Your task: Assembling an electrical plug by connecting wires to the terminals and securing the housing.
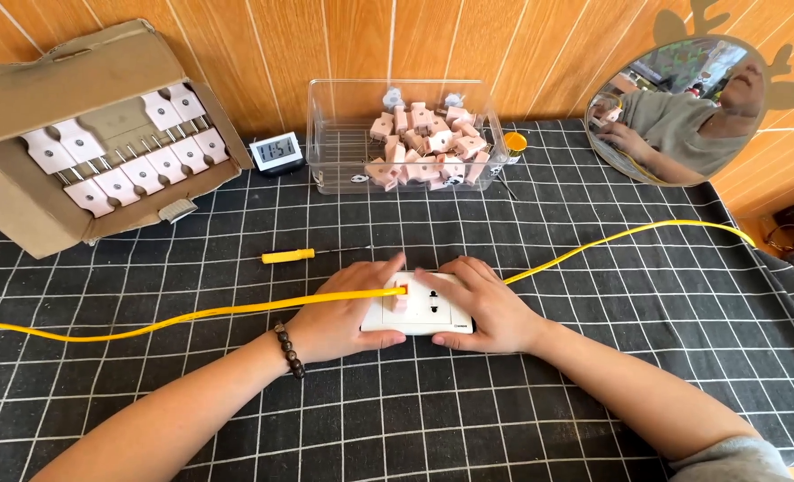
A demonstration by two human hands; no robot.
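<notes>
A white socket plate (426, 308) lies flat on the black checked cloth (593, 357) in front of me. My left hand (342, 312) rests on its left side, thumb and fingers pinching a pink plug piece (400, 297) seated in the plate. A yellow cable (192, 314) runs across that hand to the plug and continues right behind the plate. My right hand (486, 308) presses down on the plate's right half and holds it steady. A dark bead bracelet (290, 350) circles my left wrist.
A yellow-handled screwdriver (288, 255) lies just beyond my hands. A clear plastic bin (406, 134) of pink plug parts stands at the back, beside a small digital clock (276, 150). A cardboard box (93, 134) of white plates sits back left; a round mirror (678, 107) back right.
</notes>
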